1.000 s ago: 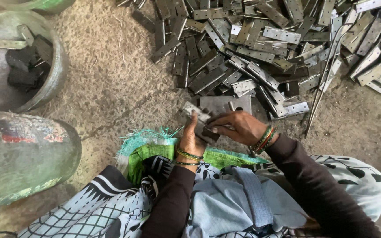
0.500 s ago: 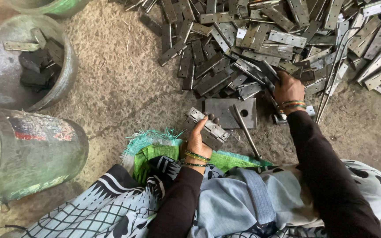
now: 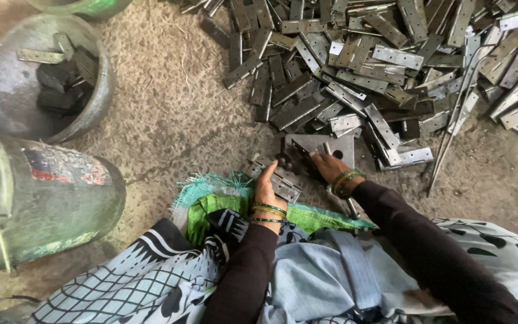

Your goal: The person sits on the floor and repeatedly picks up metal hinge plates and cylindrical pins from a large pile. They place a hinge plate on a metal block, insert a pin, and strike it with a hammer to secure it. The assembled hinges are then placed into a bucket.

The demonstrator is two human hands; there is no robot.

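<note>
Sitting on the rough concrete floor [image 3: 169,120], the person works just in front of their knees. Their left hand [image 3: 266,187] is closed around a grey metal hinge [image 3: 280,180], which lies partly on the floor at the edge of a green woven sack [image 3: 211,204] under their lap. The right hand [image 3: 328,167] grips a dark metal hinge leaf [image 3: 304,157] and holds it tilted, just beside the left hand's hinge and over a flat steel block [image 3: 331,146] resting on the floor. Both wrists carry green and gold bangles [image 3: 269,210], and both arms are in dark sleeves.

Beyond the block, a large heap of loose hinges [image 3: 385,60] spreads across the upper right of the floor. A thin metal rod [image 3: 451,129] lies slanting across the right edge of the heap, well apart from the hands. To the left stands a round metal bowl [image 3: 7,102] holding a few dark pieces and a pale strip. Nearer the person, a greenish metal drum [image 3: 49,204] lies on its side. Patterned cloth [image 3: 133,282] covers the person's legs.
</note>
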